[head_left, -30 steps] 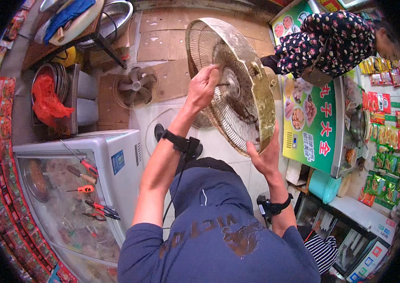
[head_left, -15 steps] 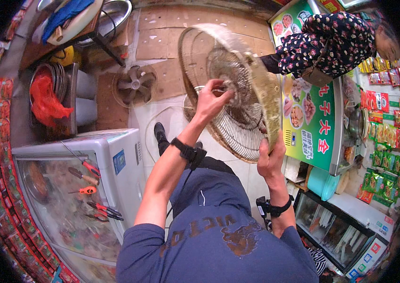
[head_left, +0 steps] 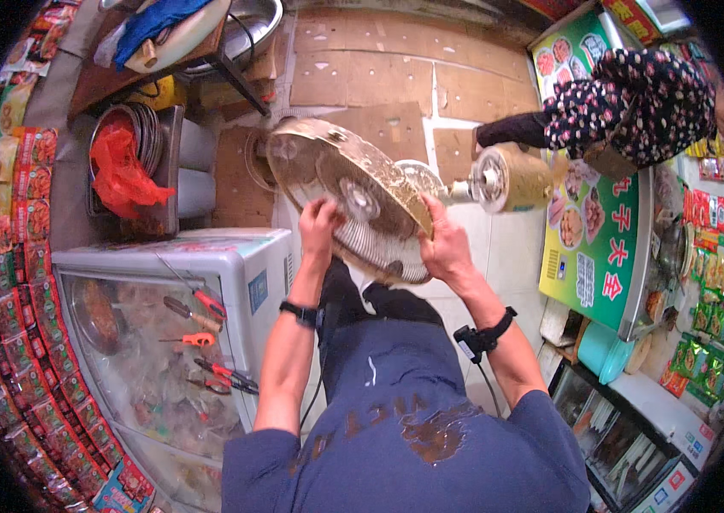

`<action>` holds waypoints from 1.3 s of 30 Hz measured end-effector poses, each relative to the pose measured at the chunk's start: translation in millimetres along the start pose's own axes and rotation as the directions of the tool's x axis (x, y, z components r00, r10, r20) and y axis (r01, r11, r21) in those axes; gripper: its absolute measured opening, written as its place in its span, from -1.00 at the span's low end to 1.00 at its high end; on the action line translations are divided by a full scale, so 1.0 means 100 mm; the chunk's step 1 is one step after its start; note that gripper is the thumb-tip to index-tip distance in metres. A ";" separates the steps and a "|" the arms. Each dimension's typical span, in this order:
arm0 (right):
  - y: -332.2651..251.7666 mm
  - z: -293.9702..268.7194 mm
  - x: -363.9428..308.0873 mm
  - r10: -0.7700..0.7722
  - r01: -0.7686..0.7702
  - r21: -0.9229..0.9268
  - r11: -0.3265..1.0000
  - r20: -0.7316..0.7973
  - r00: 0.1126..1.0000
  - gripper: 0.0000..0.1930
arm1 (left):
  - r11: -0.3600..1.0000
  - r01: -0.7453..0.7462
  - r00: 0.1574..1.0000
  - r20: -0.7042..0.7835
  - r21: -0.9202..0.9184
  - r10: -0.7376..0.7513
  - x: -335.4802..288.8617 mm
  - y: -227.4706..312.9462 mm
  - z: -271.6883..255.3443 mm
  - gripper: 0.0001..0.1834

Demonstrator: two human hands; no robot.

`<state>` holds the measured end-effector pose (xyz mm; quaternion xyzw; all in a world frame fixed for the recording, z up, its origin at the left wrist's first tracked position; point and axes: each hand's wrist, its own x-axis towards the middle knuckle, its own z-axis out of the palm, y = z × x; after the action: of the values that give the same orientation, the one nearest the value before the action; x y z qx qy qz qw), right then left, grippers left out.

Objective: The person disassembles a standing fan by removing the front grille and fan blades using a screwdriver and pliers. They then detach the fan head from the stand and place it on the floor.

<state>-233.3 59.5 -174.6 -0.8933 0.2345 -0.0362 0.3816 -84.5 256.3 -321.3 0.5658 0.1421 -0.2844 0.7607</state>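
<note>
A dusty round fan grille (head_left: 306, 137), a wire cage with a broad yellowed rim, is tilted in front of me. My right hand (head_left: 447, 244) grips its rim on the right, thumb on the outside. At the near left edge of the grille is my left hand (head_left: 319, 229), its fingers bent together at the wires; fingertips are slightly blurred. To the right, just beyond the grille, stands the fan's motor housing (head_left: 516, 178), yellowed, with a shaft pointing left. The loose fan blade is mostly hidden behind the grille.
On the left freezer (head_left: 157, 256) lie an orange screwdriver (head_left: 195, 339), a knife (head_left: 191, 315) and red-handled pliers (head_left: 229, 376). A person (head_left: 635, 111) in a flowered top stands at the right by the green display counter (head_left: 588, 256). A metal stand with a red bag (head_left: 118, 167) is at left.
The grille has swung left and lower, uncovering the motor housing and covering the blade. My left hand has moved from the grille's centre to its near left edge; my right hand keeps its grip.
</note>
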 end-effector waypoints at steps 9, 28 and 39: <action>1.27 1.66 0.95 0.472 -0.487 0.304 0.819 0.127 0.872 -0.33 | 0.969 0.242 0.970 0.043 -0.044 -0.240 -0.29 -0.23 -0.71 -0.70; 2.96 5.61 3.50 0.483 -0.723 0.647 0.240 0.567 0.667 -0.55 | 0.981 0.033 0.995 -0.088 -0.192 -0.051 1.67 -1.12 -1.29 -0.47; 2.46 4.41 2.93 0.336 -0.814 0.471 0.339 0.747 0.573 -0.15 | 0.958 0.042 0.956 -0.267 -0.284 -0.121 2.92 -1.27 -1.45 -0.49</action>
<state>38.0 74.2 -691.6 -0.4447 0.3938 0.2557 0.7627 88.8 288.3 -623.6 0.4827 0.3103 -0.2100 0.7916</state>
